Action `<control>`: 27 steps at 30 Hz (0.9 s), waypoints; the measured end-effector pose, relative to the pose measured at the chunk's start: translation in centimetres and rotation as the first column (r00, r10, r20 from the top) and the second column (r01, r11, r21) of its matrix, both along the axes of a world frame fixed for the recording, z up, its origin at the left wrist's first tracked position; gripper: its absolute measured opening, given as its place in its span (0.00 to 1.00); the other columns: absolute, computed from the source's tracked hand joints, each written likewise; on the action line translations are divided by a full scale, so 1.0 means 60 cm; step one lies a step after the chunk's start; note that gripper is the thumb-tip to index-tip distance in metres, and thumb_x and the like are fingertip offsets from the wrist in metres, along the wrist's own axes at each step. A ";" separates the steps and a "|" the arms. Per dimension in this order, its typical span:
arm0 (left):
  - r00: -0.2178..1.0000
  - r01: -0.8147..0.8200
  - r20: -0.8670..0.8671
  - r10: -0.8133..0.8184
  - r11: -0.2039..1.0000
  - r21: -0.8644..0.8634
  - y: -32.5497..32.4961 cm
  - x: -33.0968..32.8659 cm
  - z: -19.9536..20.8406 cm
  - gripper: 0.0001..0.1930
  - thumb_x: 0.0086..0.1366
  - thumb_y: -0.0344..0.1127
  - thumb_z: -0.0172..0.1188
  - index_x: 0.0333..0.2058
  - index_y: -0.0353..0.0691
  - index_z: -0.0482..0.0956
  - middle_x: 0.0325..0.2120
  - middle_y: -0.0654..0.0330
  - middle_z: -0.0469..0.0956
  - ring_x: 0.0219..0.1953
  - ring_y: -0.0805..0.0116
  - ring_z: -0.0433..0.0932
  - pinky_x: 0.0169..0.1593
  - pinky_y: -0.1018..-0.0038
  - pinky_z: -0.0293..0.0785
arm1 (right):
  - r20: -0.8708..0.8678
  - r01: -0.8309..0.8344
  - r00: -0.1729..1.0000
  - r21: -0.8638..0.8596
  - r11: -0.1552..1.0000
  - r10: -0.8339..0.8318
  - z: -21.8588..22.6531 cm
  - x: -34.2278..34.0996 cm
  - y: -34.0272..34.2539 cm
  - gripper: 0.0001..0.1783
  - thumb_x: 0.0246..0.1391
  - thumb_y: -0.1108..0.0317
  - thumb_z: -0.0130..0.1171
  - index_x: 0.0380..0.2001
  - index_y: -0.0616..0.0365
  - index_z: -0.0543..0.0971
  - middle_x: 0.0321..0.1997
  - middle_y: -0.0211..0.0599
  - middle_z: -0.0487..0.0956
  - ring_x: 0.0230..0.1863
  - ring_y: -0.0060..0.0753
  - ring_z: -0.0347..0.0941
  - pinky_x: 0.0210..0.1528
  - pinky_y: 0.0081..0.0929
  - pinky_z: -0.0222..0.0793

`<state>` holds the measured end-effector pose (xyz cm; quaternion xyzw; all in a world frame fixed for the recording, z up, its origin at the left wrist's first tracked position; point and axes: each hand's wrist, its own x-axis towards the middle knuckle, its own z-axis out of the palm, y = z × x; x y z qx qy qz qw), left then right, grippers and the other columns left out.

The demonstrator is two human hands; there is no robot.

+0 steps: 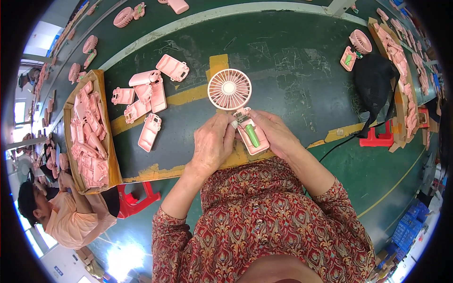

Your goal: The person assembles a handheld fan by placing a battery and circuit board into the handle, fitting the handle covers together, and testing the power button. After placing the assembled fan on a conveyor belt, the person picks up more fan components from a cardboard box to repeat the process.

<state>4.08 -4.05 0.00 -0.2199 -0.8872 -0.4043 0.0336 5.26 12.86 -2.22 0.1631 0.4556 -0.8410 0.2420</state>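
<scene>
A pink handheld fan lies before me at the table's near edge, its round grille pointing away. Its handle is an open pink shell with a green cylindrical battery and a small circuit board inside. My left hand is closed, thumb and fingers pinched at the shell's left side by the board; a small pale bit shows at the fingertips. My right hand grips the shell's right side. Several loose pink shell halves lie to the left.
A cardboard box of pink shells stands at the table's left edge. To the right are a black bag, another open fan, and red stools. A co-worker sits at lower left. A metal rail crosses the far side.
</scene>
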 end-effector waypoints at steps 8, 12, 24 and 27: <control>0.996 0.012 -0.086 -0.015 1.000 -0.025 0.001 0.001 -0.006 0.03 0.56 0.24 0.56 0.30 0.34 0.72 0.25 0.53 0.73 0.27 0.52 0.74 0.30 0.65 0.70 | -0.026 0.010 1.000 0.051 0.999 -0.009 0.006 0.004 -0.007 0.19 0.64 0.60 0.44 0.47 0.65 0.71 0.37 0.34 0.76 0.34 0.19 0.74 0.34 0.17 0.71; 0.994 0.008 -0.111 -0.013 0.999 -0.044 -0.001 0.000 -0.010 0.03 0.56 0.24 0.56 0.30 0.34 0.72 0.25 0.53 0.74 0.28 0.52 0.75 0.31 0.64 0.70 | -0.037 0.007 0.999 0.057 0.998 -0.005 0.008 0.004 -0.008 0.19 0.64 0.59 0.44 0.47 0.65 0.72 0.36 0.33 0.76 0.33 0.17 0.72 0.34 0.16 0.70; 0.991 0.040 -0.123 -0.052 0.995 -0.096 0.003 0.003 0.012 0.11 0.53 0.21 0.56 0.37 0.35 0.74 0.32 0.53 0.76 0.30 0.53 0.77 0.33 0.66 0.75 | -0.075 -0.038 0.996 0.109 0.993 0.046 0.005 0.007 -0.008 0.20 0.64 0.59 0.42 0.47 0.65 0.71 0.37 0.31 0.76 0.36 0.16 0.71 0.37 0.16 0.69; 0.971 0.102 -0.201 -0.130 0.984 -0.145 0.000 0.002 0.008 0.17 0.50 0.22 0.56 0.42 0.35 0.74 0.34 0.54 0.75 0.32 0.54 0.77 0.34 0.66 0.76 | -0.122 -0.090 0.988 0.067 0.994 0.098 0.010 0.008 -0.002 0.18 0.63 0.63 0.44 0.49 0.64 0.70 0.40 0.31 0.75 0.39 0.16 0.71 0.41 0.16 0.69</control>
